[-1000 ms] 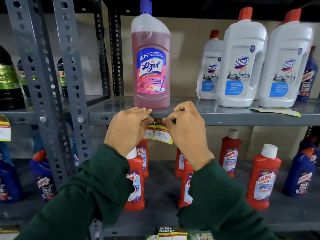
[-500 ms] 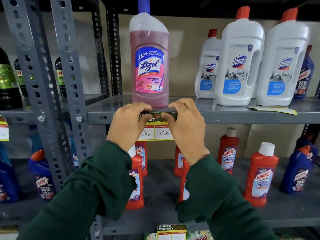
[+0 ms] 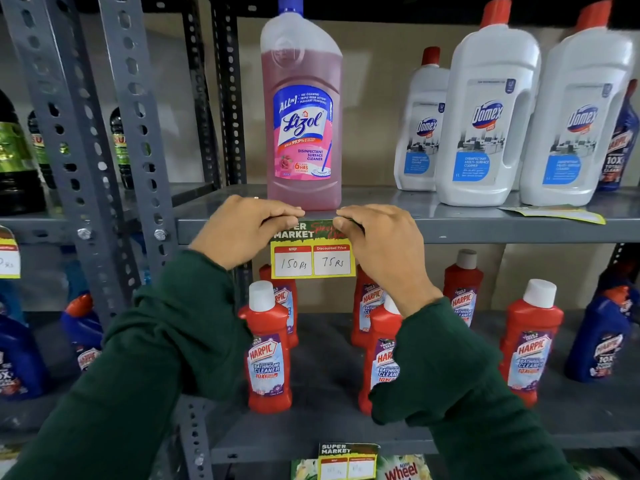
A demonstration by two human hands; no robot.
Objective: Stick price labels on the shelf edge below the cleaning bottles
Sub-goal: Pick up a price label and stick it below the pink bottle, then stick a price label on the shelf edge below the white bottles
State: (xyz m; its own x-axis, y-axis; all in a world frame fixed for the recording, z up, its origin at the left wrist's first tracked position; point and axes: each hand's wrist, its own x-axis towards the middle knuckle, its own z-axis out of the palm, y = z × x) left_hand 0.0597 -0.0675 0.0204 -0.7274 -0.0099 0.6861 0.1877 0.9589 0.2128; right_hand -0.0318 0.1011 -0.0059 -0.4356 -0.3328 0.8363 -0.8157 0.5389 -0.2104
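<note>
Both hands, my left hand (image 3: 247, 230) and right hand (image 3: 379, 239), press the top of the price label (image 3: 312, 252) with closed fingers onto the shelf edge (image 3: 485, 230) below the pink bottle (image 3: 302, 109). I should rub outward and keep it level.

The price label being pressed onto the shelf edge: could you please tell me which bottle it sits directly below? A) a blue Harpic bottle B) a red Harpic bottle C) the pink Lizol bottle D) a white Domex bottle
C: the price label hangs from the shelf edge right under the pink Lizol bottle, with the left hand and right hand pressing its top corners.
</note>
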